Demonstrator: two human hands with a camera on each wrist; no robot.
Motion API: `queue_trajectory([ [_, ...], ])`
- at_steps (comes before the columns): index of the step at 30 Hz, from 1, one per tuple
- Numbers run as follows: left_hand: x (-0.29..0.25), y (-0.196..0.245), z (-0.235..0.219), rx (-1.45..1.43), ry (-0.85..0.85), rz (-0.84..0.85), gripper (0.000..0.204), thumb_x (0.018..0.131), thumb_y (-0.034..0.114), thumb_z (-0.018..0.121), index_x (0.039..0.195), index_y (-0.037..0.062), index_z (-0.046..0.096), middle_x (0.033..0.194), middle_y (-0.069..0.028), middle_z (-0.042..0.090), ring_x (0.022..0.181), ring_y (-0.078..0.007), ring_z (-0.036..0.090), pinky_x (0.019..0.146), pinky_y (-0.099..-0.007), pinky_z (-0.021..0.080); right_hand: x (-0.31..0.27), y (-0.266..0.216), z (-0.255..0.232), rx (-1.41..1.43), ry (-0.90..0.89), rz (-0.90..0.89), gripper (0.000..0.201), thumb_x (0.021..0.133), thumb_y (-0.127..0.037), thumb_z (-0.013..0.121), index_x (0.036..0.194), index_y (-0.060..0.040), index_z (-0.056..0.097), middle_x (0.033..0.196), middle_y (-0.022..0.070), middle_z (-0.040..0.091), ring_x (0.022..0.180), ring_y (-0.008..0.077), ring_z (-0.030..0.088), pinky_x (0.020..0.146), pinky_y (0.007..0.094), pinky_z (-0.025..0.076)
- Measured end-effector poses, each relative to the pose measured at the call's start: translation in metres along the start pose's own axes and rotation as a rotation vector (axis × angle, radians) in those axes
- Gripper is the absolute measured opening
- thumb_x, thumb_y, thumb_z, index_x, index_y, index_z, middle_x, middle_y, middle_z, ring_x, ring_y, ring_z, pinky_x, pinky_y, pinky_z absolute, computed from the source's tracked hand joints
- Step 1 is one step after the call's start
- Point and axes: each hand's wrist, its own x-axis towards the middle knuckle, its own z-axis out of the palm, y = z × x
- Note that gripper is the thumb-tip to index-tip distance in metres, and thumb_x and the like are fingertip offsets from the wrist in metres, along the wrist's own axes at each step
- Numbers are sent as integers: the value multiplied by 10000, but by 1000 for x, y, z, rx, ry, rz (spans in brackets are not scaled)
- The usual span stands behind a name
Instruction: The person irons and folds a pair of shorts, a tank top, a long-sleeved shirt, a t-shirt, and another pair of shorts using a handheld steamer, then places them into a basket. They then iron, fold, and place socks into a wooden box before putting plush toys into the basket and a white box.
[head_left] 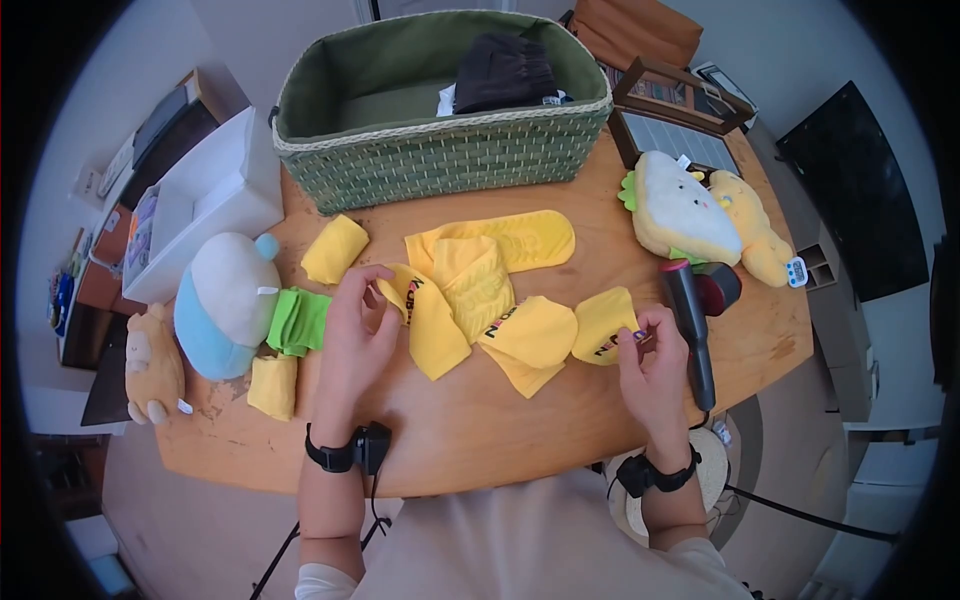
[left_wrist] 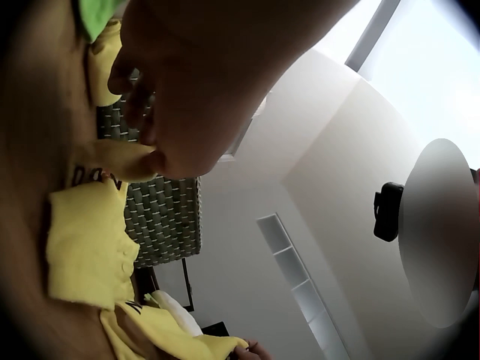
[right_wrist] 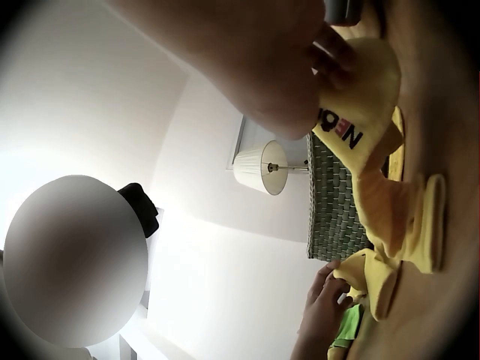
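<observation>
Yellow socks with dark and pink lettering lie across the middle of the wooden table. My left hand [head_left: 357,330] pinches the end of one yellow sock [head_left: 438,338] between thumb and fingers. On the other side, my right hand [head_left: 655,368] grips the lettered end of another yellow sock [head_left: 603,312], raised off the wood in the right wrist view. Between the hands rests a folded yellow sock [head_left: 540,332]. Behind it a sock with a patterned sole [head_left: 545,240] lies flat. Rolled yellow bundles [head_left: 335,250] and a green folded cloth [head_left: 298,322] sit left of my left hand.
A green woven basket [head_left: 440,165] holding a dark cloth [head_left: 505,75] stands at the back. Plush toys [head_left: 225,310] and a white box [head_left: 215,215] are at the left. On the right are a sandwich-shaped plush [head_left: 680,210], a yellow plush [head_left: 750,230] and a dark hair dryer [head_left: 690,325].
</observation>
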Motion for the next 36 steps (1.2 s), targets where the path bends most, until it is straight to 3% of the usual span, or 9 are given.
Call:
queue_trajectory([
  [7,3,6,1,263,219,82,344,840,35,714,1160,47,586,1024,-56,568,869,-204,507,797,-317,441,2,-11,-13,-67,-78,69,129,916,-24,661,947,-17,537,761,70,563,652,130,589,561,291,448],
  [11,2,14,-2,330,207,170,360,812,69,755,1137,53,603,1084,-111,566,969,-282,564,848,-377,482,0,4,-18,-102,-75,-50,107,869,6,627,935,-13,545,752,98,578,656,199,602,594,329,465],
  [14,-5,26,7,187,-130,166,288,814,88,764,1079,91,649,1105,-111,578,1083,-316,590,912,-384,501,-13,10,-23,63,-66,-111,115,850,19,612,941,-15,551,756,120,591,653,242,611,607,334,474],
  [17,-8,42,19,244,-252,198,289,817,102,766,1082,87,651,1127,-110,585,1091,-327,593,936,-401,507,-13,0,-27,176,-131,-68,114,856,10,610,951,-22,557,745,123,608,639,276,624,603,338,484],
  [22,3,39,30,423,-274,214,390,822,154,779,1178,94,631,1169,-103,599,1130,-337,547,1001,-421,478,-17,25,-18,-90,-163,-140,116,907,-71,622,999,-41,558,780,143,681,661,343,674,608,402,519],
  [27,5,37,48,680,-235,36,447,819,271,801,1191,76,648,1179,-92,609,1123,-304,548,973,-460,432,-24,39,-28,-249,-444,120,194,954,-170,629,1089,-61,543,919,201,728,793,389,712,683,476,551],
  [31,13,35,44,845,-299,-98,424,804,324,817,1121,76,685,1184,-88,619,1157,-313,537,982,-513,380,-33,55,-26,-120,-367,78,180,958,-158,631,1078,-48,552,892,197,721,795,405,708,707,477,557],
  [33,22,35,31,818,-304,0,383,817,317,821,1047,35,702,1147,-88,629,1099,-296,561,895,-440,422,-33,57,-32,28,-390,106,163,956,-115,628,1073,-26,559,909,209,714,841,403,710,722,475,560],
  [36,49,37,7,477,-225,11,379,839,262,811,1097,18,680,1166,-118,620,1148,-299,563,960,-455,422,-39,63,-40,210,-331,88,152,942,-55,627,1072,-8,564,933,208,687,867,381,699,725,446,560],
])
